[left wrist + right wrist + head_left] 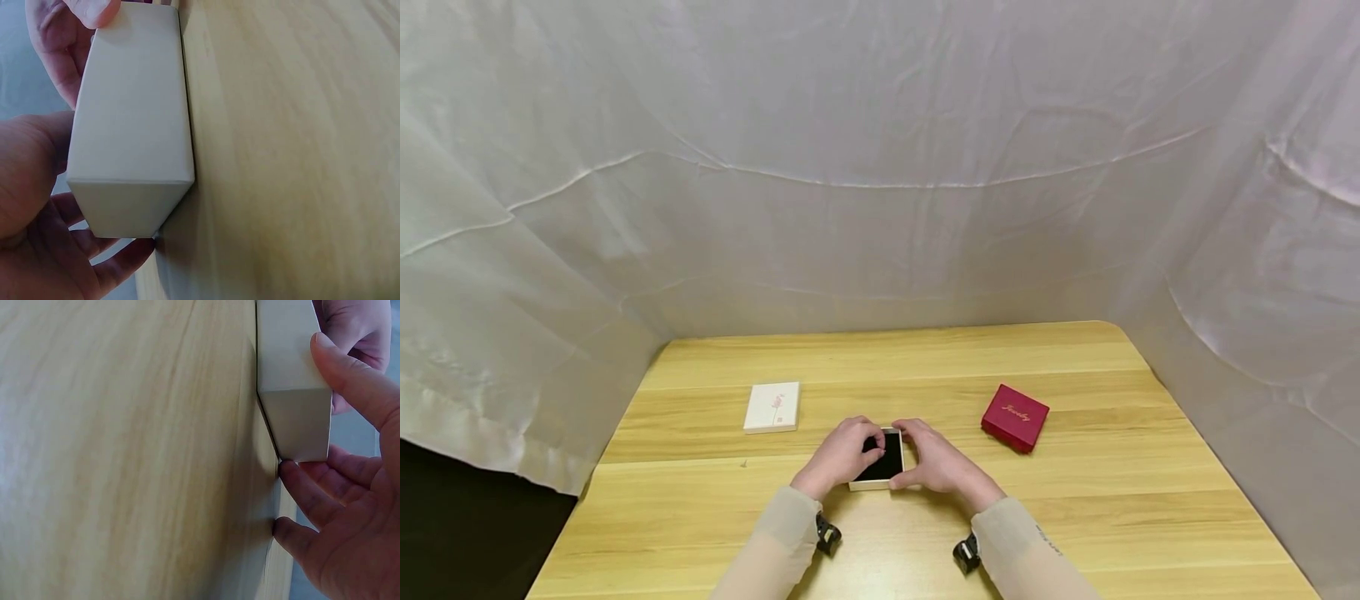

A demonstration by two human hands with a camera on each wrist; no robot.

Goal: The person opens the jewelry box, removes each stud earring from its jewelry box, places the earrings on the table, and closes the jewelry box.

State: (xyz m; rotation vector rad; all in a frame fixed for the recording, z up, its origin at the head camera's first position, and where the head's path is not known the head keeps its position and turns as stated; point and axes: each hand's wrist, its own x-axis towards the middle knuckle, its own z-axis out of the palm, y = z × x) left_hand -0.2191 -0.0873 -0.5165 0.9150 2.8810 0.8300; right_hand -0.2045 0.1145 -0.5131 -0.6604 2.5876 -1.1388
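Observation:
A small cream-white jewelry box (871, 485) lies uncovered on the table, its inside lined in black. My right hand (934, 461) grips it from the right, the thumb (350, 369) on the near wall and the fingers reaching round the right side. Over the black lining, the left hand (844, 452) bends its index finger and thumb toward each other. Whether anything sits between those two tips is too small to tell. In the left wrist view, other fingers of the left hand (47, 250) lie along the left side of the box (131, 100).
A flat white square piece with pink lettering (763, 408) lies farther back on the left. Back on the right sits a red box (1015, 418) with gold "Jewelry" lettering. Pale cloth (880, 242) hangs behind and beside the wooden table (1112, 500).

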